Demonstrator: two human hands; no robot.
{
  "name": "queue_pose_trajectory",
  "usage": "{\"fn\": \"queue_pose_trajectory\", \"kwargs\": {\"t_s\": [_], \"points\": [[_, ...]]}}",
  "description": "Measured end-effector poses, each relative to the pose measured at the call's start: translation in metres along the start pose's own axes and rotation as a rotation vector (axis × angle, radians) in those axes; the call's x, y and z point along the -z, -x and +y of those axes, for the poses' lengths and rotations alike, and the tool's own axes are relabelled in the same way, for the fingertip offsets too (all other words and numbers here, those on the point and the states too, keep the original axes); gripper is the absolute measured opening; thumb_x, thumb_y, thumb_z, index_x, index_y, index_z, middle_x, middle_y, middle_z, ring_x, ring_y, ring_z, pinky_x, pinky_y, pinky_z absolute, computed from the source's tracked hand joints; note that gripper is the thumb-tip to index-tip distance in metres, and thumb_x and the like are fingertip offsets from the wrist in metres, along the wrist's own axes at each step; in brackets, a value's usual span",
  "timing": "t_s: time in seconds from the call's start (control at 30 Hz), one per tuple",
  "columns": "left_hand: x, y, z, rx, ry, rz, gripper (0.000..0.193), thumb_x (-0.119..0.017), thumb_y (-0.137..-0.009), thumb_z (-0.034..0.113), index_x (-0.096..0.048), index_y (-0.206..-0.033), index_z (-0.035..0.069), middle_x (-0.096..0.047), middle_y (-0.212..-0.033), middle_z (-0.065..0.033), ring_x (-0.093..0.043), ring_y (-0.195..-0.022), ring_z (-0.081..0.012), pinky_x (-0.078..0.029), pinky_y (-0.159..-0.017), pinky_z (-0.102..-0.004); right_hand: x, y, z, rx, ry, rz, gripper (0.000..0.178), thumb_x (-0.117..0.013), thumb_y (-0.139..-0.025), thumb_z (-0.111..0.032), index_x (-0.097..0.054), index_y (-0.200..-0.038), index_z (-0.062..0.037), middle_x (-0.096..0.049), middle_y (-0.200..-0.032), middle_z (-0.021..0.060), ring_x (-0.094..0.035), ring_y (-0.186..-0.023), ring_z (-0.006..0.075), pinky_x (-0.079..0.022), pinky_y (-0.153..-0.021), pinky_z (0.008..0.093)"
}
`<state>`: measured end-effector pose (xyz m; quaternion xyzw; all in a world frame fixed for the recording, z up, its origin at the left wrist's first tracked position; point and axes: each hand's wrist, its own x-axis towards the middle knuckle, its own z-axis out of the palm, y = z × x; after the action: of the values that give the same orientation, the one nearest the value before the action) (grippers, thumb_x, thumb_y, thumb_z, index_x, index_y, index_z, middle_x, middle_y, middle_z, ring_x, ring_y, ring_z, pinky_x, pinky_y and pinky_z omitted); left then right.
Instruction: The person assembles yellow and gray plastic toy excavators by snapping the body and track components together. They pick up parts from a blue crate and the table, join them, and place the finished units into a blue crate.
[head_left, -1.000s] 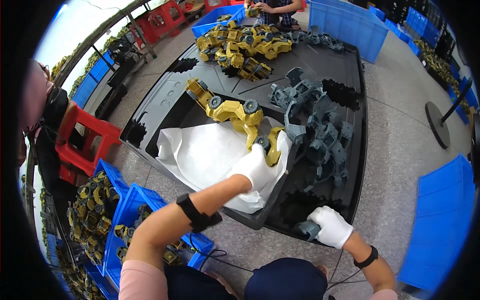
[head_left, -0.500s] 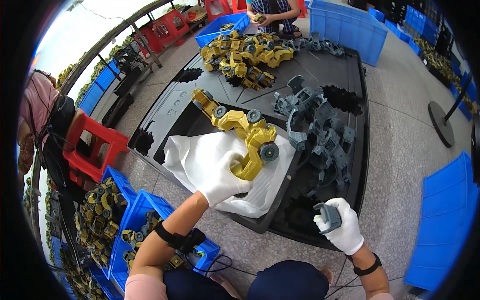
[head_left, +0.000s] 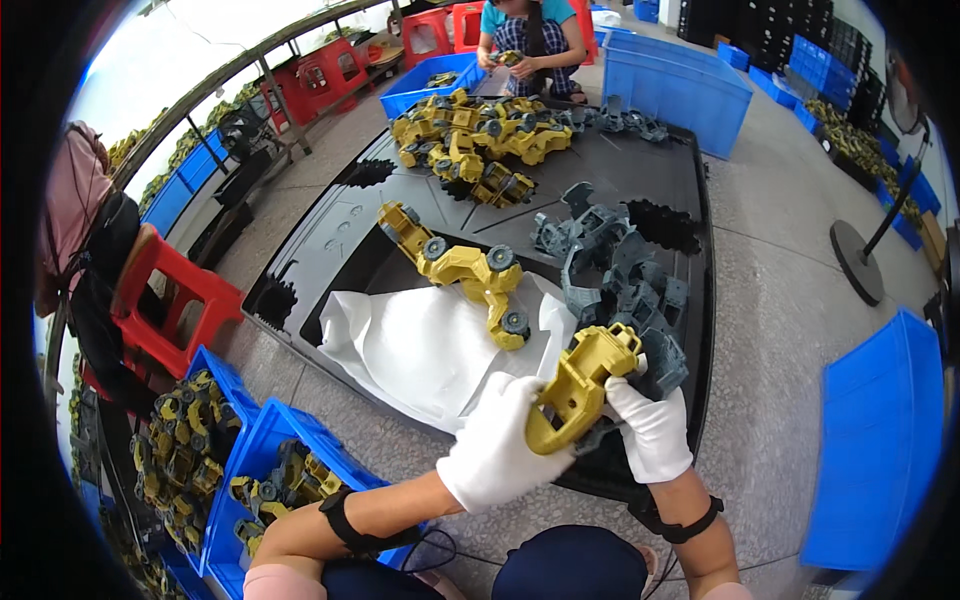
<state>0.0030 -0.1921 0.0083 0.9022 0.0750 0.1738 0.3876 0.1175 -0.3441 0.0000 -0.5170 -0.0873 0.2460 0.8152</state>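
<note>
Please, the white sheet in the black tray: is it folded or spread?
Spread, but wrinkled: the white sheet lies open across the black tray, with raised, creased edges.

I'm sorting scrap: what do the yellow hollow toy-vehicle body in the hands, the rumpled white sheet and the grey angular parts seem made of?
Yellow toy-vehicle body: probably hard plastic, satin, judging by moulded edges and soft highlights.
Rumpled white sheet: thin, matt plastic or cloth; its soft folds leave that open.
Grey angular parts: likely moulded plastic, dull, with thin walls.
</note>
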Motion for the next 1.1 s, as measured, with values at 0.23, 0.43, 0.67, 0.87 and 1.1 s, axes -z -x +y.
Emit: {"fn": "queue_pose_trajectory", "kwargs": {"t_s": [0.23, 0.43, 0.67, 0.87, 1.1], "points": [[-0.002, -0.004, -0.011, 0.549, 1.256, -0.453, 0.056, -0.057, -0.100, 0.044, -0.043, -0.137, 0.004, -0.052, -0.128, -0.0107, -0.053, -0.119, -0.0203, -0.045, -0.100, -0.0385, 0.002, 0.005, -0.012, -0.136, -0.204, -0.077, 0.017, -0.068, -0.093, -0.009, -0.061, -0.108, -0.0120, -0.065, -0.104, -0.0020, -0.064, -0.096, 0.0125, -0.053, -0.088, 0.0304], [0.010, -0.013, -0.011, 0.758, 1.226, -0.654, 0.063, -0.079, -0.087, 0.024, -0.047, -0.138, 0.008, -0.062, -0.117, -0.0050, -0.062, -0.105, -0.0167, -0.053, -0.091, -0.0349, -0.008, 0.004, -0.017, -0.075, 0.207, -0.105, 0.020, -0.068, -0.090, 0.002, -0.056, -0.103, -0.0081, -0.060, -0.095, -0.0037, -0.058, -0.083, 0.0052, -0.049, -0.074, 0.0215], [0.002, -0.006, -0.043, 0.658, 1.423, -0.666, 0.081, -0.083, -0.080, 0.023, -0.040, -0.146, 0.008, -0.064, -0.115, -0.0085, -0.065, -0.102, -0.0189, -0.055, -0.089, -0.0347, 0.009, 0.003, -0.012, 0.287, 0.330, 0.014, 0.008, -0.059, -0.095, 0.000, -0.053, -0.095, -0.0062, -0.064, -0.089, 0.0069, -0.064, -0.076, 0.0141, -0.054, -0.075, 0.0300], [-0.002, -0.002, -0.053, 0.667, 1.523, -0.706, 0.067, -0.075, -0.081, 0.013, -0.043, -0.139, 0.007, -0.064, -0.119, -0.0084, -0.064, -0.108, -0.0180, -0.052, -0.095, -0.0349, 0.027, 0.024, -0.024, 0.127, 0.272, 0.003, 0.018, -0.067, -0.090, -0.012, -0.051, -0.095, -0.0063, -0.057, -0.073, 0.0017, -0.059, -0.067, 0.0105, -0.051, -0.066, 0.0266], [-0.009, -0.009, -0.018, 0.566, 1.235, -0.462, 0.090, -0.086, -0.075, 0.016, -0.035, -0.149, 0.011, -0.054, -0.138, -0.0051, -0.050, -0.129, -0.0186, -0.039, -0.110, -0.0374, -0.002, 0.043, -0.023, 0.148, 0.741, -0.087, 0.065, -0.092, -0.068, -0.032, -0.050, -0.108, -0.0020, -0.062, -0.094, 0.0041, -0.059, -0.086, 0.0082, -0.053, -0.076, 0.0258]]}}
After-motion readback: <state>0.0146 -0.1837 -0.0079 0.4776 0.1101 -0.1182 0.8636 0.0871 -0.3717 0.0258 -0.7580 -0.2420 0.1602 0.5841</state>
